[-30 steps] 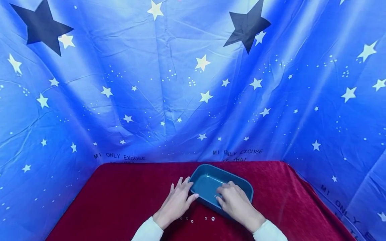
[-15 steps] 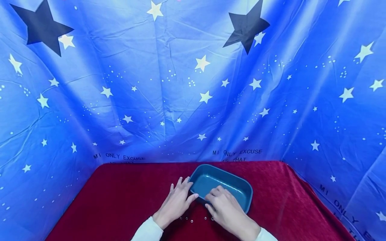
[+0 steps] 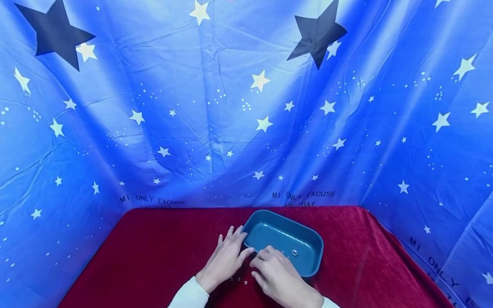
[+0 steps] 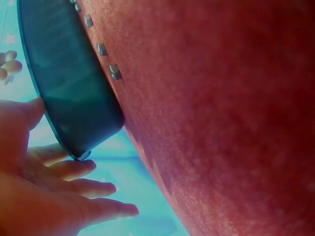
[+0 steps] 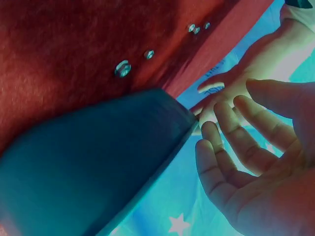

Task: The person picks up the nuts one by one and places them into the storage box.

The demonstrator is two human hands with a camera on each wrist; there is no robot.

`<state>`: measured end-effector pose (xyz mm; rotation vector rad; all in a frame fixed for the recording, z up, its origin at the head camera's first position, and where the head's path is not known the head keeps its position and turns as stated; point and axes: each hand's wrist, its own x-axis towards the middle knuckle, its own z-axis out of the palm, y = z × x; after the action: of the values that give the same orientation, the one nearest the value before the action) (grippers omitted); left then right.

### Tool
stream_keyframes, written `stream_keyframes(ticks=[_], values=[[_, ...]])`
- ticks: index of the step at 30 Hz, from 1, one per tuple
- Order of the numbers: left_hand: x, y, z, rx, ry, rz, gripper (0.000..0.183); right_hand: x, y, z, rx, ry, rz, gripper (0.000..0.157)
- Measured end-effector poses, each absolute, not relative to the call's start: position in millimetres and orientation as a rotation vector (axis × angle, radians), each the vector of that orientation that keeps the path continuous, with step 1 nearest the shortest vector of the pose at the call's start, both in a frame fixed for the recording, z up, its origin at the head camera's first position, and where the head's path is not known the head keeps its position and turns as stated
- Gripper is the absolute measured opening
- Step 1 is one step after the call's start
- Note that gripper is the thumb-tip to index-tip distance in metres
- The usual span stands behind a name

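A teal rectangular tray [image 3: 283, 226] stands on the red cloth. My left hand [image 3: 227, 256] touches its left end, fingers straight and thumb [image 4: 37, 110] against the rim. Above the tray's near edge hovers my right hand [image 3: 279, 271], fingers loosely bent; the right wrist view shows nothing between those fingers [image 5: 246, 142]. Inside the tray lies a larger metal nut [image 3: 294, 253], with smaller bits close by, partly hidden by the right hand. Several hex nuts lie in a row on the cloth along the tray's near side, including a bigger nut [image 5: 123, 69] and a smaller nut [image 5: 149, 54].
Red velvet cloth [image 3: 154, 252] covers the table. Blue star-printed curtains [image 3: 215, 128] hang behind it and on both sides. In the left wrist view the tray's outer wall [image 4: 74, 73] blocks sight of its inside.
My right hand has drawn left and nearer from inside the tray to its near edge. The larger nut in the tray has come into sight. My left hand has stayed put.
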<state>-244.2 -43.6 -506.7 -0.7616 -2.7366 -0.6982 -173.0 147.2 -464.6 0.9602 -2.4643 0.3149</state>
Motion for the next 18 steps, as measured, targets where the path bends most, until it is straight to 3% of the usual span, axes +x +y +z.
stream_keyframes(ticks=[18], values=[[-245.4,-43.0,-503.4,-0.740,-2.791,-0.698,0.062,-183.8,127.6,-495.5,1.116,-2.573,0.182,0.015]])
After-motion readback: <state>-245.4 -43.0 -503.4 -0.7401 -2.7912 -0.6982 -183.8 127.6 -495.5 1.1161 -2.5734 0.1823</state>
